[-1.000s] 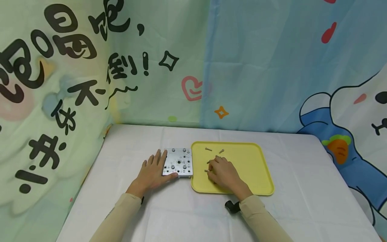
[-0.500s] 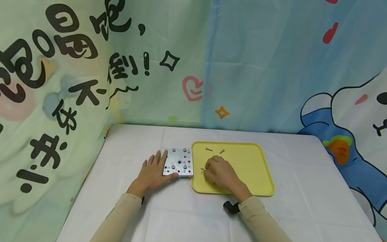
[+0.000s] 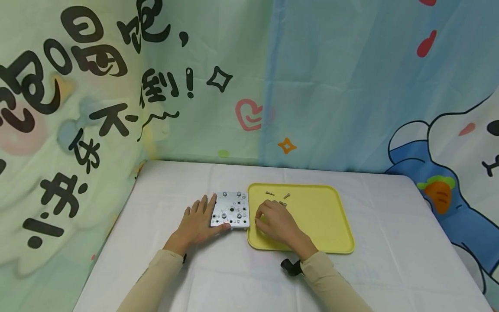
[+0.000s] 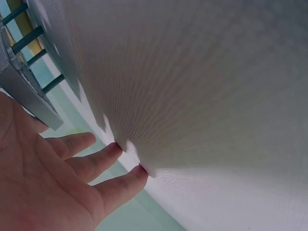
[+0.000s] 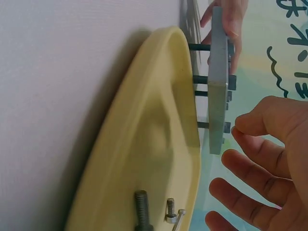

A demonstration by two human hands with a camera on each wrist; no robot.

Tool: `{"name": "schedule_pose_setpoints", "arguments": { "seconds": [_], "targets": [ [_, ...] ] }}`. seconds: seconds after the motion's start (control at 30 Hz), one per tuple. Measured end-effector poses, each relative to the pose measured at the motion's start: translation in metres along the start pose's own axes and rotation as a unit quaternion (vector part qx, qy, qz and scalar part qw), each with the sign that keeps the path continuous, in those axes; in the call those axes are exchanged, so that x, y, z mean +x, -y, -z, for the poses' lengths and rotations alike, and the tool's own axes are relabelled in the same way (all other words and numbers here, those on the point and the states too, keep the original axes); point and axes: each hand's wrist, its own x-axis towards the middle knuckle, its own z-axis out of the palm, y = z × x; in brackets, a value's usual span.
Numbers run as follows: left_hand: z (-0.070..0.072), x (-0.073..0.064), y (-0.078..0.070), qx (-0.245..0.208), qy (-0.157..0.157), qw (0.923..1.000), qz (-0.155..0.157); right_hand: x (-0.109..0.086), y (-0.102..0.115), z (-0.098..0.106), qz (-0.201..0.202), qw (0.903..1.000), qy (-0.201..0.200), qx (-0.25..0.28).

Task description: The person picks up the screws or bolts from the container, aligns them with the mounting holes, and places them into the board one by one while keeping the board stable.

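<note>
A silver metal plate [image 3: 239, 210] with many holes stands raised on dark bolts [image 4: 27, 40], left of the yellow tray. My left hand [image 3: 198, 222] lies along its left edge with fingers extended. In the left wrist view several of these fingertips touch the white cloth; the thumb is at the plate's front edge. Over the tray's left side, my right hand [image 3: 276, 223] brings thumb and index together by the plate's edge. They pinch a small screw, mostly hidden by the fingertips. Loose screws [image 3: 270, 193] lie in the tray behind this hand.
The yellow tray [image 3: 323, 221] has a raised rim, and its left side adjoins the plate. White cloth [image 3: 234, 277] covers the table. A printed curtain [image 3: 331, 86] hangs behind. A black device [image 3: 291, 267] is at the right wrist.
My right hand has moved left toward the plate, carrying the screw that stuck out from its fingertips. A screw behind it has come into clearer view. My left hand stays put.
</note>
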Motion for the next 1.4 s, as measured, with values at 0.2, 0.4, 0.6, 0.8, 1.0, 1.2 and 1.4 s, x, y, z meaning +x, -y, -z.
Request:
{"name": "schedule_pose_setpoints", "arguments": {
  "seconds": [0.2,0.4,0.6,0.8,1.0,1.2,1.4],
  "targets": [
    [0.001,0.0,-0.002,0.0,-0.005,1.0,-0.002,-0.002,-0.005,-0.003,-0.009,0.9997,0.015,-0.019],
    [0.002,-0.001,-0.001,0.005,-0.008,1.0,-0.001,-0.005,-0.012,-0.004,0.003,0.9989,0.047,0.002],
    [0.0,0.0,-0.001,-0.003,-0.002,1.0,0.002,-0.007,-0.016,-0.01,0.016,0.9956,0.091,0.012],
    [-0.002,0.0,0.0,-0.007,0.001,1.0,0.005,-0.006,-0.017,-0.012,0.013,0.9963,0.085,0.002],
    [-0.003,0.001,0.001,-0.003,0.002,1.0,0.006,-0.005,-0.018,-0.011,0.002,0.9958,0.091,-0.011],
    [-0.002,0.001,0.001,-0.001,0.004,1.0,0.006,-0.003,-0.019,-0.01,-0.007,0.9944,0.105,-0.009],
    [-0.002,0.002,0.001,0.001,0.004,1.0,0.009,-0.002,-0.019,-0.011,-0.009,0.9941,0.107,-0.016]
  ]
}}
